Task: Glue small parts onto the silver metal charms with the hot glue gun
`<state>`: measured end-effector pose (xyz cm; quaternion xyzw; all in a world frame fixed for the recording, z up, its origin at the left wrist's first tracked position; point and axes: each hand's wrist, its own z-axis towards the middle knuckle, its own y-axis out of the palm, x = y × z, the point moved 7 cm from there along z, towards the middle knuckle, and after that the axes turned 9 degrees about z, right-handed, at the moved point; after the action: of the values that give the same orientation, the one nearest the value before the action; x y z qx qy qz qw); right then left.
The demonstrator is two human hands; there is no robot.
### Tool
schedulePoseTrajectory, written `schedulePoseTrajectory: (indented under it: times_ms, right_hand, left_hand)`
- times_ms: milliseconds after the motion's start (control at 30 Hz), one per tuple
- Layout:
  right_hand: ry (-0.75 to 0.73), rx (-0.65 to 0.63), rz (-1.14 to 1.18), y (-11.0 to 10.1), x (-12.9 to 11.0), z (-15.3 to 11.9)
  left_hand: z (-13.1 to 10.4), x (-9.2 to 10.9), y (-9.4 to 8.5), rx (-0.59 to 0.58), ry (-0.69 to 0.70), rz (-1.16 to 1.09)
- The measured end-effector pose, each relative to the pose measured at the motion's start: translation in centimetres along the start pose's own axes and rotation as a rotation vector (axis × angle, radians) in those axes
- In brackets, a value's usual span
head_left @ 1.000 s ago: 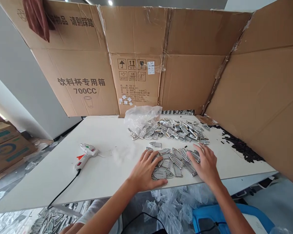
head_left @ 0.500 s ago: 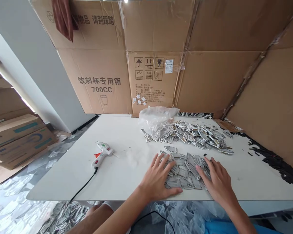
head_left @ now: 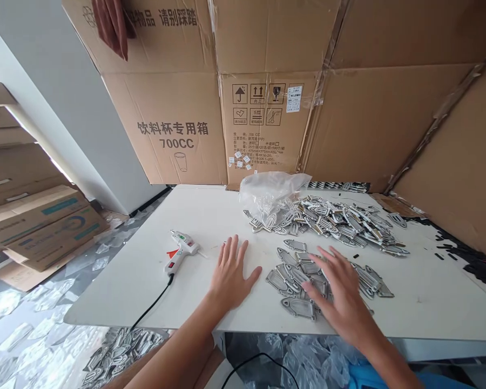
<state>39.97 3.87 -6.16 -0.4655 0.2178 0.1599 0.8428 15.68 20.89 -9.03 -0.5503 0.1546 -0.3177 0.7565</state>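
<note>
My left hand (head_left: 230, 275) lies flat on the white table (head_left: 146, 302) with fingers stretched out, left of a loose spread of flat grey metal-looking pieces (head_left: 297, 308). My right hand (head_left: 338, 283) hovers over or rests on that spread, fingers apart, covering part of it; whether it touches the pieces I cannot tell. Each piece is elongated, rounded or pointed at one end, with a raised rim. Further back, a bigger heap of similar pieces (head_left: 340, 219) lies beside a clear plastic bag (head_left: 267, 192).
A white glue gun (head_left: 182, 248) with a red trigger lies on the left, its black cord (head_left: 149, 308) running over the front edge. Small black strips (head_left: 478, 270) are scattered at the right. Cardboard panels (head_left: 178, 97) wall the back. More pieces (head_left: 119, 351) lie below the table.
My left hand has moved left, off the pieces onto bare tabletop. The pieces that were gathered between my hands are now more spread out. The camera view has shifted slightly.
</note>
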Motion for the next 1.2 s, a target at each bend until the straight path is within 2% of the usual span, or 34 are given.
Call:
schedulePoseTrajectory:
  times_ms: [67,167,267,400,500,600,700,800,867,1000,1100,1200]
  right_hand:
    - [-0.077,-0.115,-0.011,1.7,-1.9,1.0]
    - [-0.151,-0.193,0.011,3.2,-3.5,3.2]
    - [-0.162,-0.251,0.058,4.6,-3.9,6.8]
    - [-0.151,-0.439,-0.003,7.3,-3.9,11.0]
    - [-0.175,-0.565,-0.053,8.9,-4.1,12.2]
    - [-0.189,-0.651,0.012,10.2,-4.5,12.5]
    - [-0.19,-0.723,0.149,11.1,-4.7,13.3]
    - [-0.16,-0.738,0.308,10.9,-4.3,14.3]
    - [-0.142,-0.68,0.341,9.8,-3.6,14.6]
    - [-0.166,-0.584,0.223,7.1,-2.3,13.4]
    - [-0.195,-0.544,0.178,5.7,-1.7,12.3]
    - [-0.164,-0.441,0.184,4.8,-0.6,12.6]
  left_hand:
    - [1.1,0.1,0.5,-0.009,0.002,-0.011]
    - [2.7,0.0,1.2,-0.033,-0.017,-0.003]
    - [3.8,-0.4,1.7,-0.051,-0.093,0.014]
    - [4.9,-0.5,1.4,-0.028,-0.14,-0.024]
    - [4.7,0.0,0.6,0.018,-0.092,-0.092]
    - [3.4,0.5,-0.2,0.078,-0.054,-0.094]
    - [2.4,0.7,0.3,0.034,-0.042,-0.069]
    - [2.4,0.6,1.1,-0.014,-0.085,-0.04]
    - [2.9,0.6,1.6,-0.02,-0.121,-0.016]
    - [4.0,0.8,1.9,-0.01,-0.193,0.035]
    - [4.5,1.1,1.7,0.012,-0.222,0.085]
    - [4.7,1.4,1.6,0.034,-0.226,0.104]
